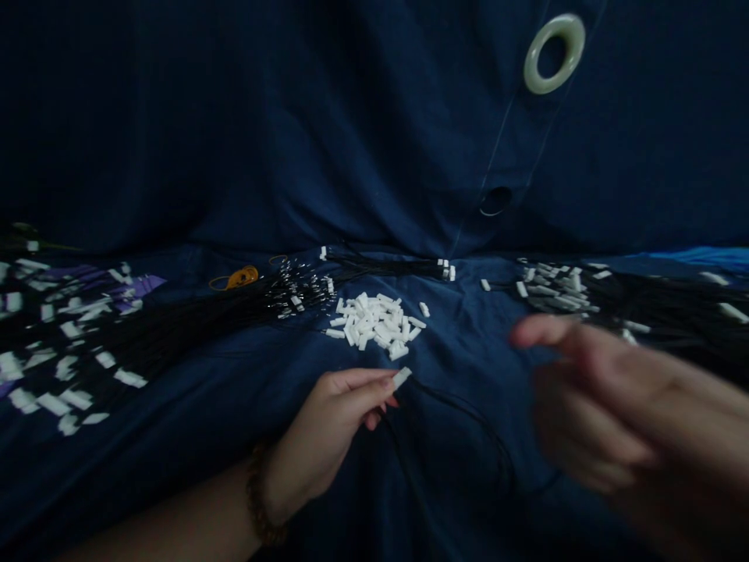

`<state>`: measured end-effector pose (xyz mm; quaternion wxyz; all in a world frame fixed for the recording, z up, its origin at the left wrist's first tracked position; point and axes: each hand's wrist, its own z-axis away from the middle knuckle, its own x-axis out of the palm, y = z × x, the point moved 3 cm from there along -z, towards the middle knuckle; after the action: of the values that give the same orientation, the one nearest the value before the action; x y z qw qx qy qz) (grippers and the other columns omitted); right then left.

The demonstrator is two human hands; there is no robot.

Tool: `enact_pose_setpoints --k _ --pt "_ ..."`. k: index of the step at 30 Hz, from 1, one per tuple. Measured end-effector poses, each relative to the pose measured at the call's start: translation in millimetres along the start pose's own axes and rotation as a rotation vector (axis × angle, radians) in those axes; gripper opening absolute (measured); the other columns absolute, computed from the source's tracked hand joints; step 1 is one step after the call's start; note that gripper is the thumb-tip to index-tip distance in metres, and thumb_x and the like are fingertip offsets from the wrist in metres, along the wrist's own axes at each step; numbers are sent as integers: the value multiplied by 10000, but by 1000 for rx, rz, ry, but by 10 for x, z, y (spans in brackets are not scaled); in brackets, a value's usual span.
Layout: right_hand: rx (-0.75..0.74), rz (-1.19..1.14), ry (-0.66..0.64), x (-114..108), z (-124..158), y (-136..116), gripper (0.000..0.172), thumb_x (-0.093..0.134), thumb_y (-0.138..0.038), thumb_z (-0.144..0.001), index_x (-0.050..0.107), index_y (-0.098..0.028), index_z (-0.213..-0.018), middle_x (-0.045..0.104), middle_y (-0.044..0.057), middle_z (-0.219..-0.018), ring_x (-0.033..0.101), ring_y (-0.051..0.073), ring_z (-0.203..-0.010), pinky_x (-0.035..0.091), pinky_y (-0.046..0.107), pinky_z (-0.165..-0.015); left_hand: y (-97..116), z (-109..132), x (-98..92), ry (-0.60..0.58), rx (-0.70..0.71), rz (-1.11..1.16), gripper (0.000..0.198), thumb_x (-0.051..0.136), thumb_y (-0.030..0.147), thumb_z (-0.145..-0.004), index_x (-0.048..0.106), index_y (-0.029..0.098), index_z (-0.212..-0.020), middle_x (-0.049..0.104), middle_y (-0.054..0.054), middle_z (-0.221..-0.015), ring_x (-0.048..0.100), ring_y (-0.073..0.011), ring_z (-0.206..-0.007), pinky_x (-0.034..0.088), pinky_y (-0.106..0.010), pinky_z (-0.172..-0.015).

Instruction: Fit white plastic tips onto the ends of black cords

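Between the thumb and fingertips of my left hand (356,402) is a small white connector housing (402,378). Thin black wires (468,414) run from it, looping to the right and hanging below the hand. My right hand (597,398) is raised on the right, smeared by motion, its thumb pointing left. A black wire passes close under its fingers, but whether they hold it I cannot make out. Just beyond my left hand lies a heap of loose white connector housings (378,320).
At left lies a spread bundle of black wires with white connectors (76,398); its bare ends (298,289) point at the heap. Orange rubber bands (237,277) lie behind. Another wire bundle (380,267) lies at the back, and more connectors (555,285) at right. Blue cloth (328,140) hangs behind.
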<state>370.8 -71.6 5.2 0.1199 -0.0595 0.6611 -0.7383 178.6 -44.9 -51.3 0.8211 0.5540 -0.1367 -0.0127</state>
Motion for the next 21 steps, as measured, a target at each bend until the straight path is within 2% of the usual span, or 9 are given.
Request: enact_pose_setpoints --k 2,4,8,11,15,21 --pt "36 -34 -114 250 -24 40 295 368 -493 -878 471 -225 -949 314 -37 -541 282 89 -462 269 203 -416 -19 7 9 -16 -21 42 141 609 260 -732 694 158 -779 573 -16 -706 455 -98 -664 319 -199 -567" --pt "8 169 -166 400 -56 111 274 333 -429 -916 447 -197 -827 369 -31 -597 335 86 -517 308 203 -480 -40 12 23 -49 -40 95 126 608 248 -732 690 158 -768 577 -14 -714 464 -97 -677 331 -196 -587" --pt "-107 556 -171 448 -89 213 286 290 -342 -940 412 -190 -730 456 -34 -616 439 87 -544 321 220 -517 -69 19 50 -105 -75 164 120 616 227 -726 692 153 -780 593 -15 -723 482 -90 -686 336 -185 -595" --pt "-131 690 -129 426 -82 220 204 276 -288 -930 429 -200 -827 545 -25 -677 532 107 -597 357 234 -542 -79 27 56 -94 -83 178 113 614 216 -726 692 157 -783 593 -9 -720 476 -81 -677 333 -180 -591" --pt "-193 853 -57 463 -88 208 163 259 -245 -899 398 -197 -828 559 -15 -618 546 135 -506 360 248 -455 -90 33 65 -73 -87 159 117 618 232 -724 689 151 -771 589 -8 -709 461 -77 -658 329 -180 -584" --pt "-518 1018 100 498 -89 209 135 349 -192 -883 433 -196 -777 569 -24 -593 547 110 -456 331 212 -396 -99 37 62 -70 -79 162 149 647 256 -700 708 160 -796 604 -12 -693 471 -74 -642 327 -175 -564"
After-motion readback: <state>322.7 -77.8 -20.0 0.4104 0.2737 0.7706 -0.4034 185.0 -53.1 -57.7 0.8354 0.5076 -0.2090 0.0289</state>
